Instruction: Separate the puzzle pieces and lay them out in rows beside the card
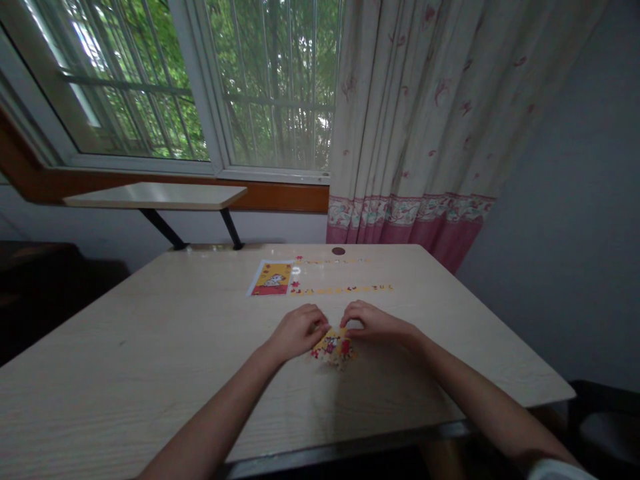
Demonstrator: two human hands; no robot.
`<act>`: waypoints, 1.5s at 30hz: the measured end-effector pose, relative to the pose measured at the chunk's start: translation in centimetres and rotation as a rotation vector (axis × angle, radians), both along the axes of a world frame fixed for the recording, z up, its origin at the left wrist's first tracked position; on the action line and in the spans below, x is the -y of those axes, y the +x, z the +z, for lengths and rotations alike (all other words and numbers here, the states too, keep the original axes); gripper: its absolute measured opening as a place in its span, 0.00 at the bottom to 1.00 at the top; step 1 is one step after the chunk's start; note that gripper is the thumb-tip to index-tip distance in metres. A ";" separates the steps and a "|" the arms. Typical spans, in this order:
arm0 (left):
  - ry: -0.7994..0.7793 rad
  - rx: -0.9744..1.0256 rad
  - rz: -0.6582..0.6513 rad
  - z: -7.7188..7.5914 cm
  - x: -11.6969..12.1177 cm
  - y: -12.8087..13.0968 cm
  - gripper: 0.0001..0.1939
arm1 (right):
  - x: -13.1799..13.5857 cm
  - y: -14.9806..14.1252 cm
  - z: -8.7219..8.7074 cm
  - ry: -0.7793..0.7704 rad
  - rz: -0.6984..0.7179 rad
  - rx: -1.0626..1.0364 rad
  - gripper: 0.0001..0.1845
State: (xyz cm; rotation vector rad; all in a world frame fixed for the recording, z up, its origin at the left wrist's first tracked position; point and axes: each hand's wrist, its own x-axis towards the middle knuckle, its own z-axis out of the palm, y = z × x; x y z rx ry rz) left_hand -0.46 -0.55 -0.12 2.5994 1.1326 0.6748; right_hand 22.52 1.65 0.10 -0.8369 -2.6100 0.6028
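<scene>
A small heap of jigsaw puzzle pieces (331, 348), yellow, red and white, lies on the pale wooden table between my hands. My left hand (299, 330) rests at the heap's left side, thumb and fingers curled together; whatever they pinch is hidden. On the right side, my right hand (373, 321) bends its fingers and thumb to the heap's upper edge, closed at the tips on what looks like a yellow piece. Beyond the hands lies a picture card (274, 279) with a white cartoon animal on yellow and red. Beside it runs a row of loose puzzle pieces (345, 290).
A second, farther row of pieces (335, 261) lies near the table's back edge, by a dark round spot (339, 251). A raised shelf (160, 195) on black legs stands at the back left. Behind the table (190, 347) are a barred window and a curtain (415, 133).
</scene>
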 end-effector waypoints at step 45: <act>-0.434 0.557 0.097 -0.6 -0.2 1.6 0.13 | 0.9 -1.7 -1.0 0.461 -0.313 -0.363 0.08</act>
